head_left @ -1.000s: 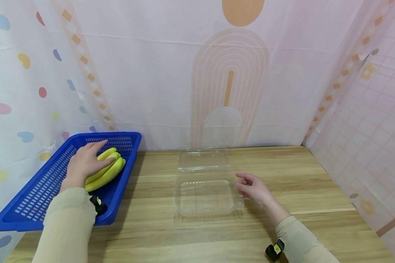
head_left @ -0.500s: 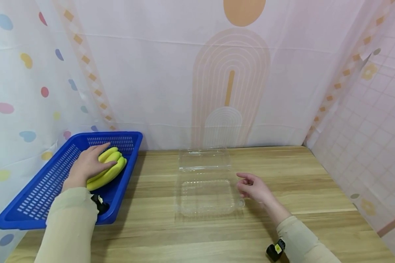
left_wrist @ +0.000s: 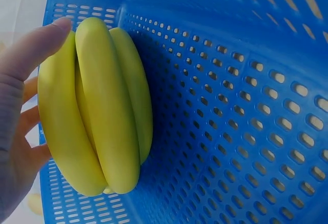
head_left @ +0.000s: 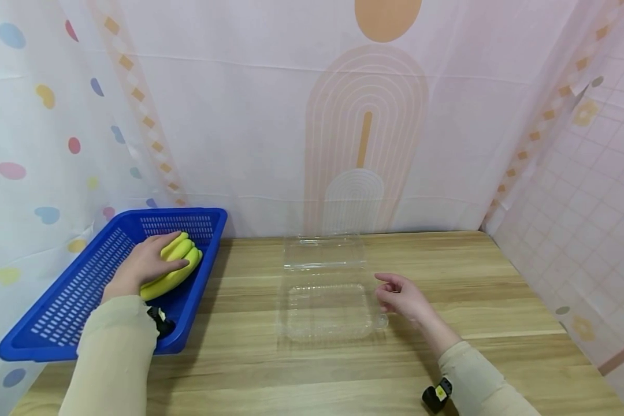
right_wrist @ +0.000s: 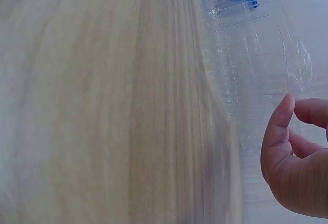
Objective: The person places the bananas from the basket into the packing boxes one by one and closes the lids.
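A bunch of yellow bananas [head_left: 173, 276] lies in the blue plastic basket [head_left: 219, 225] on the left. My left hand [head_left: 141, 263] grips the bunch from its left side. In the left wrist view the thumb lies at the end of one banana [left_wrist: 66, 116], while the other fingers are partly hidden behind the bunch. A clear plastic clamshell box [head_left: 327, 312] sits mid-table with its lid [head_left: 322, 251] folded back. Beside the box's right edge is my right hand [head_left: 403, 297], its fingers loosely bent; contact with the rim cannot be made out.
The wooden table [head_left: 473, 277] meets a patterned curtain [head_left: 249, 133] at the back and at both sides. The basket's raised rim stands between the bananas and the box. Each sleeve has a small black camera [head_left: 437, 396] at the wrist.
My left hand has come lower onto the bananas, and its fingers have closed round them. The right hand and the clear box keep their places; the head view shifts slightly.
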Tool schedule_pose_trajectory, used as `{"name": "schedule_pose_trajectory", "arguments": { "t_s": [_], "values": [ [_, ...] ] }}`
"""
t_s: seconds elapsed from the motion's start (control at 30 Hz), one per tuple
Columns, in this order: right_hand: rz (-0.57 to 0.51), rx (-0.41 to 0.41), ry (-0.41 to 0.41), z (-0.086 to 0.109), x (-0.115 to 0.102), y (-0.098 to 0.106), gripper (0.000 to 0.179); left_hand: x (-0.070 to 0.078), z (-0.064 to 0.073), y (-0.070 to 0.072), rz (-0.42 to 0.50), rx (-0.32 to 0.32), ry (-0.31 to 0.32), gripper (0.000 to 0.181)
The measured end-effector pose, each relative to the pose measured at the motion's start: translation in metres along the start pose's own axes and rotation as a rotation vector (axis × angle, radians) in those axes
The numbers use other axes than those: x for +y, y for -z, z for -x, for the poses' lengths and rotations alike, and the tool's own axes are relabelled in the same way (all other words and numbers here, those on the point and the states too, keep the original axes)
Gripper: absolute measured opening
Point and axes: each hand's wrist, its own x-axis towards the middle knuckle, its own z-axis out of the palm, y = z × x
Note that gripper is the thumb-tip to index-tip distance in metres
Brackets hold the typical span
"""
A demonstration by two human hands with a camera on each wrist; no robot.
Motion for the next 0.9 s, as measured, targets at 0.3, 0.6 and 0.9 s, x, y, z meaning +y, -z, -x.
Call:
{"name": "schedule_pose_trajectory", "arguments": {
  "t_s": [0.3, 0.6, 0.9],
  "values": [
    [0.013, 0.006, -0.002, 0.0001, -0.0009, -0.0001, 0.051, -0.0012, 0.0017, -0.0017, 0.007, -0.022, -0.009, 0.083],
    [0.019, 0.008, 0.002, -0.0008, -0.0002, 0.0005, 0.05, 0.0006, 0.0035, -0.0001, 0.004, -0.027, 0.015, 0.075],
    [0.017, 0.007, 0.001, -0.0008, 0.0009, 0.0009, 0.051, -0.0009, 0.0048, -0.0018, -0.02, 0.004, 0.008, 0.067]
  ]
}}
